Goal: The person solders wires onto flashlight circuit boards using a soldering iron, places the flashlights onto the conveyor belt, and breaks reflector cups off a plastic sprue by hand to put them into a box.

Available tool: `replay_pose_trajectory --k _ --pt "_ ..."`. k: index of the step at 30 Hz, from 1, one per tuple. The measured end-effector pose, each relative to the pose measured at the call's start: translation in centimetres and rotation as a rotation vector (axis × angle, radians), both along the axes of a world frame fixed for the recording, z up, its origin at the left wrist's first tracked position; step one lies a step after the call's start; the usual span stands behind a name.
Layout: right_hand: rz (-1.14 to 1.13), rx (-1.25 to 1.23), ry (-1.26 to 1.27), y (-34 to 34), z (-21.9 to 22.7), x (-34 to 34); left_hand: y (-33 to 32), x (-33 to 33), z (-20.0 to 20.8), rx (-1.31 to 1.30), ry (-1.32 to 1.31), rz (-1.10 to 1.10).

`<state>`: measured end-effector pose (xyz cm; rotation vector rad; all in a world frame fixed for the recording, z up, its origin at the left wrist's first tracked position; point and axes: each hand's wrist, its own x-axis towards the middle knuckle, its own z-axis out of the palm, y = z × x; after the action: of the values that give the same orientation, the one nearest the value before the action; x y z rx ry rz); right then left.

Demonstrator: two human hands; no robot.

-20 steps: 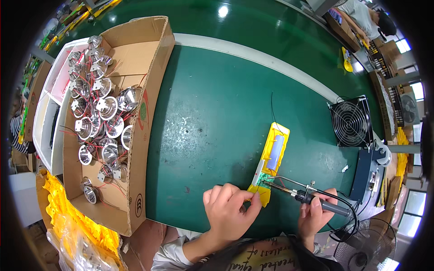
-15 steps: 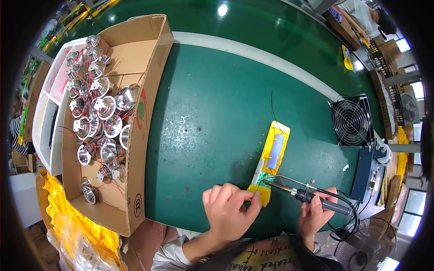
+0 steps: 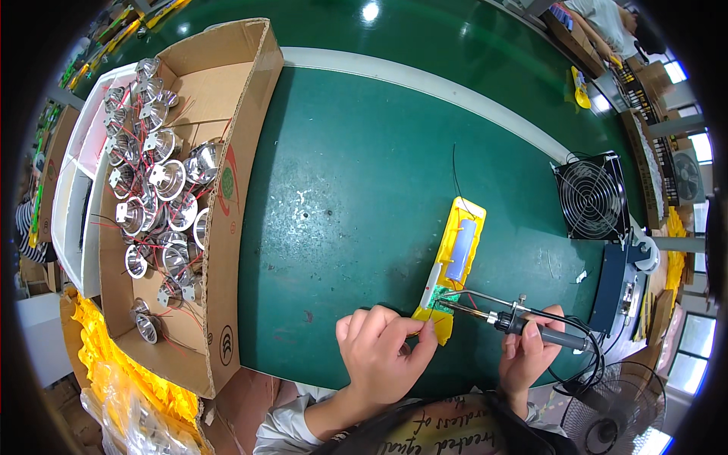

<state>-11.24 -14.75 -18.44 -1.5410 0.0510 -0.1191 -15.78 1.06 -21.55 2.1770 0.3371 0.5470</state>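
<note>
A yellow plastic housing (image 3: 444, 331) lies on the green table, holding a blue cylindrical battery cell (image 3: 460, 250) and a small green circuit board (image 3: 440, 296). My left hand (image 3: 385, 347) is closed in a pinch at the housing's lower end, with what looks like a thin dark wire running from the fingertips to the board. In my right hand (image 3: 528, 355) is a soldering iron (image 3: 542, 334) with a thin metal feed tube (image 3: 485, 296) fixed alongside. The iron's tip and the tube's end meet at the board. A thin black wire (image 3: 456, 171) sticks up from the housing's far end.
At left stands a cardboard box (image 3: 254, 114) with several silvery reflector cups (image 3: 167, 180) trailing red wires. A black fan (image 3: 591, 197) and a dark box-shaped device (image 3: 609, 292) sit at right. Yellow parts (image 3: 114, 345) lie in plastic at lower left. Another person (image 3: 603, 26) is at far right.
The view has shifted slightly, so the box appears a little further left. Both hands keep their holds, and the iron's tip stays at the circuit board.
</note>
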Motion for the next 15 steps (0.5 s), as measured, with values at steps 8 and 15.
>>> replay_pose_trajectory --k 8,15 --pt "-0.030 0.027 0.023 -0.05 0.03 0.00 0.01 -0.10 0.03 -0.008 0.019 0.000" --pt "-0.040 0.021 0.028 -0.44 -0.19 -0.14 -0.07 -0.03 -0.46 0.004 -0.020 0.022"
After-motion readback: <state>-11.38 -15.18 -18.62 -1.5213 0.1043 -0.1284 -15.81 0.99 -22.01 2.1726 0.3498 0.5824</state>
